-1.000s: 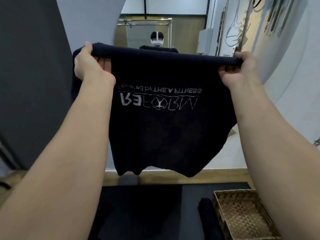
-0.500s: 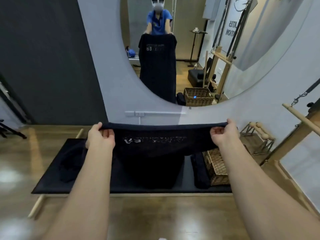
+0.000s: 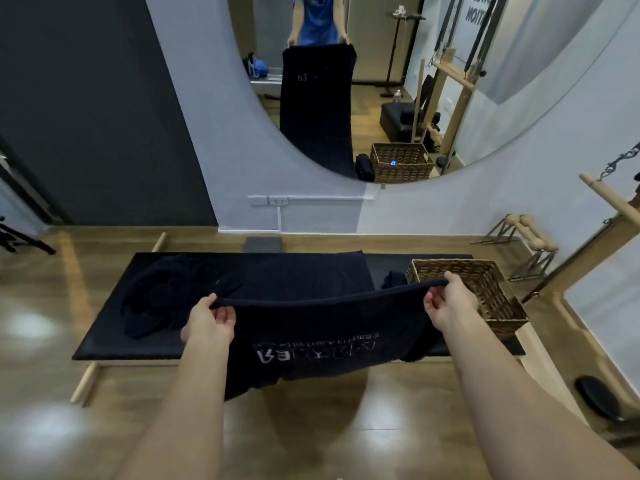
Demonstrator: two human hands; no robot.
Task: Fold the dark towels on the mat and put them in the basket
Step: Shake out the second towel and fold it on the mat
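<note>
Dark towel: unfolded, edge pinched in the fingers of left hand and right hand. Heap on mat: unfolded. Basket: no towel seen inside. Task judged early.

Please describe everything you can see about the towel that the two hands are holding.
The towel is dark navy cloth with pale lettering, seen reversed. It is unfolded and stretched wide: the left hand and right hand each pinch a top corner. The rest hangs loosely at the near edge of the mat; whether they touch is unclear.
</note>
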